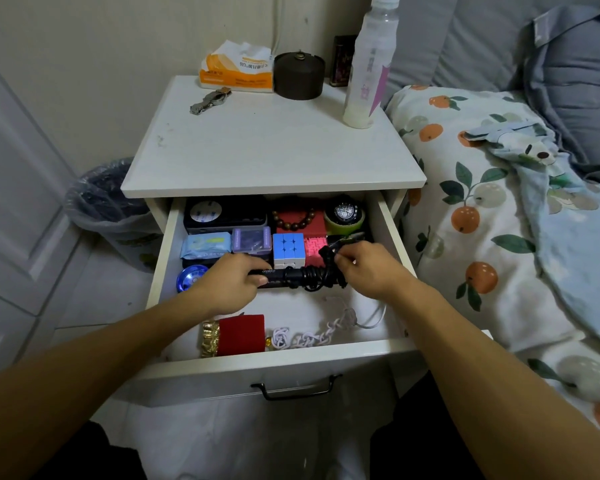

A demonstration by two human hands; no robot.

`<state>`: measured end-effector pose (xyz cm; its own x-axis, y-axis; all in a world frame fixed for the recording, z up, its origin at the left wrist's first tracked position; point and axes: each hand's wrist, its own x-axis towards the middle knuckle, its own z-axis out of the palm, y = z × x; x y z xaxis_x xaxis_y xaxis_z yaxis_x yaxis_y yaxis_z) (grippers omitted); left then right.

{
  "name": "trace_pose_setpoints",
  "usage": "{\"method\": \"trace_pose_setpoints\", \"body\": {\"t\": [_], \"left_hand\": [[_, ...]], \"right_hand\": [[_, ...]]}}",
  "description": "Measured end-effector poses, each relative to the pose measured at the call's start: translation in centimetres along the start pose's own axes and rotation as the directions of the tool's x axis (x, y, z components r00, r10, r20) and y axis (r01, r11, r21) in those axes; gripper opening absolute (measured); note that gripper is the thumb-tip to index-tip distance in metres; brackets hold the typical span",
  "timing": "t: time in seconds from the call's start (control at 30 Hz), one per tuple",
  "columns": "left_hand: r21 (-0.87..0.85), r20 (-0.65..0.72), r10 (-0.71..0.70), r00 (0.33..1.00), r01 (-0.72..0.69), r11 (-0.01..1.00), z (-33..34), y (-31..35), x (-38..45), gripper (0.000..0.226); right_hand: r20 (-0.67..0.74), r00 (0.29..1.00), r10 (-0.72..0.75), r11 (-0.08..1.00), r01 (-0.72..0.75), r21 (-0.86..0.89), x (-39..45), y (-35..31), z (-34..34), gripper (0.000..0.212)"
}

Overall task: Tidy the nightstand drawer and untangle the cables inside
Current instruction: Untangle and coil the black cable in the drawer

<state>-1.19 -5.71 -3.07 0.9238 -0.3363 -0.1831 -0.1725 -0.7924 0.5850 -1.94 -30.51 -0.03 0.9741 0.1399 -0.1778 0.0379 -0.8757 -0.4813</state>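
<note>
Cable (317,277) sits at the middle of the open drawer (284,356), a black, rubbery cord wound in tight loops round one end of a dark, stick-shaped device (274,274) that lies crosswise. Your left hand (231,284) curls round the bare end of that device and pins it, while your right hand (366,268) pinches a loose strand near the plug end, so the two hands work apart, one at each end of the bundle. Hold the body steady with the left and let the right follow the free end, lifting each loop off in turn rather than tugging, since a pull would likely tighten the coils and drag the things behind. Those stand close: a glossy cube (289,249) with hard square faces, a pink maze block (315,250) just beside it, and a string of round wooden beads (293,221) further back. Toward the front lies a white cord (312,336), braided into a chain of soft knots and trailing a thin tail to the right, beside a red velvety box (241,334). That one looks the harder job, so keep it flat on the drawer floor and clear of the black loops for now.
</note>
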Motion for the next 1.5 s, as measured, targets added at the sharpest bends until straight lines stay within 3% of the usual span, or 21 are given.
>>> {"method": "trace_pose_setpoints", "body": {"t": [0.1,0.23,0.33,0.5,0.57,0.67,0.8,0.9,1.03,1.2,1.3,1.37,1.5], "left_hand": [[-0.136,0.098,-0.069,0.993,0.082,0.987,-0.4,-0.4,0.1,0.028],[-0.234,0.154,-0.078,0.985,0.113,0.966,-0.4,-0.8,0.2,0.031],[-0.264,0.169,-0.068,0.983,0.112,0.958,-0.8,-1.1,0.2,0.028],[-0.396,0.205,-0.12,0.971,0.194,0.898,-1.3,-1.3,0.4,0.028],[-0.489,0.24,-0.143,0.96,0.247,0.837,-1.4,-1.1,0.5,0.028],[-0.583,0.302,-0.143,0.943,0.301,0.755,-1.2,-0.7,0.3,0.025],[-0.573,0.318,-0.125,0.94,0.295,0.765,-1.0,-0.5,0.4,0.025],[-0.481,0.252,-0.105,0.962,0.218,0.849,-0.7,-0.4,0.6,0.025],[-0.134,0.152,0.04,0.988,-0.019,0.991,-0.1,-0.3,0.8,0.018],[0.283,0.131,0.114,0.985,-0.148,0.948,0.6,-0.3,1.3,0.032],[0.453,0.116,0.088,0.989,-0.131,0.882,0.9,-0.2,1.5,0.034],[0.55,0.078,0.088,0.993,-0.116,0.827,1.1,-0.1,1.5,0.038],[0.531,0.035,0.148,0.988,-0.144,0.835,1.0,0.0,1.5,0.033]], "right_hand": [[-0.02,0.999,-0.034,0.993,0.031,-0.113,-0.8,-0.5,-0.1,0.017],[-0.134,0.976,-0.174,0.977,0.153,-0.151,-1.8,-0.9,-0.9,0.019],[-0.073,0.963,-0.26,0.947,0.239,-0.216,-1.9,-1.1,-1.0,0.021],[0.104,0.961,-0.254,0.963,0.261,-0.06,-2.5,-0.8,-1.3,0.057],[0.132,0.965,-0.229,0.973,0.232,-0.01,-2.4,-0.3,-1.2,0.053],[0.056,0.975,-0.215,0.967,0.205,0.149,-1.9,0.0,-1.0,0.037],[0.162,0.981,-0.109,0.956,0.059,0.288,-1.2,0.6,-1.2,0.042],[0.318,0.947,-0.049,0.949,-0.055,0.31,-0.6,0.8,-1.0,0.053],[0.393,0.919,0.033,0.949,-0.152,0.277,0.7,1.0,-0.3,0.037],[0.421,0.895,0.146,0.921,-0.279,0.272,2.2,1.7,0.8,0.019],[0.347,0.919,0.186,0.922,-0.285,0.261,2.8,2.2,0.9,0.022],[0.211,0.952,0.221,0.932,-0.27,0.242,3.0,2.6,1.0,0.03],[0.075,0.975,0.211,0.968,-0.219,0.121,2.7,2.5,1.2,0.031]]}}
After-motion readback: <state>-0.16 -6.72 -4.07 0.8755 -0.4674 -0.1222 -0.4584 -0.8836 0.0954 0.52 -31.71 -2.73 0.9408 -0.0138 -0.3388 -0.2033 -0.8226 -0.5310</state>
